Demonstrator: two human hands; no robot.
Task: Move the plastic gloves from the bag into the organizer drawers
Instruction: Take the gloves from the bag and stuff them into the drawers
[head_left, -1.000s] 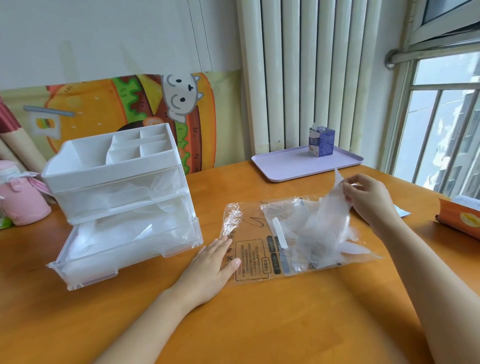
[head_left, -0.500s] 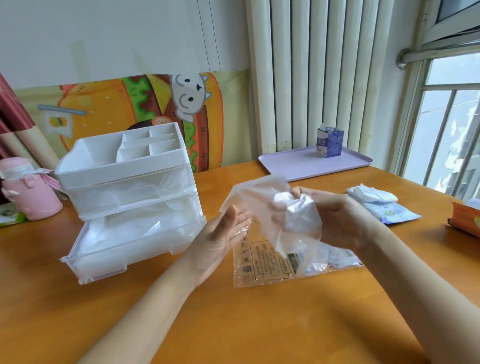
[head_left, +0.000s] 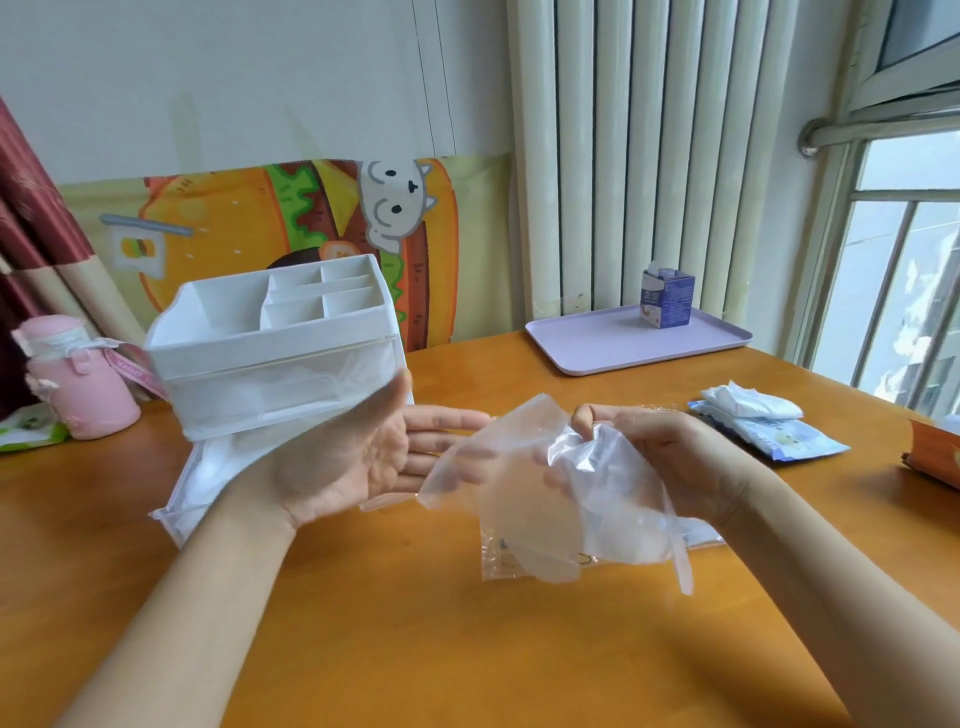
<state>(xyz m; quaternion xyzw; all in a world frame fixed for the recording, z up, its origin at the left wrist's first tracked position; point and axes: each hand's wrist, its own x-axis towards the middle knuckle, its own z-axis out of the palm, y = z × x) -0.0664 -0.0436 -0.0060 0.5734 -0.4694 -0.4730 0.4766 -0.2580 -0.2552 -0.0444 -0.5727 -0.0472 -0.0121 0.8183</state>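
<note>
From the head camera, your left hand (head_left: 353, 457) is held palm up above the surface (head_left: 415, 634). Its fingers (head_left: 447, 421) are straight and slightly spread, gripping nothing. Their tips reach the near edge of the clear film held by your other hand.

Your right hand (head_left: 670, 457) is curled, with thumb and fingers pinching a crumpled bunch of plastic gloves (head_left: 587, 499). The bunch hangs in the air between your two hands, and a thin strip of film dangles from its right side.

Straight below the gloves, the bag (head_left: 496, 558) lies flat on the surface. It is mostly covered by them, and only a corner with some print shows.

The white organizer (head_left: 270, 332) stands to your left, behind the left hand, with open compartments on top. Its upper drawer (head_left: 270, 384) is pushed in. The lower drawer (head_left: 202, 483) is pulled out toward you and holds whitish film, though your left hand hides part of it.

A pink bottle (head_left: 78, 379) stands left of the organizer. At the back of the surface a lilac tray (head_left: 597, 353) carries a small blue carton (head_left: 667, 299), in front of a ribbed radiator (head_left: 649, 156). A blue pack of wipes (head_left: 774, 431) lies beyond your right hand, well apart from the bag. A burger-print mat (head_left: 234, 223) leans against the wall behind the organizer.
</note>
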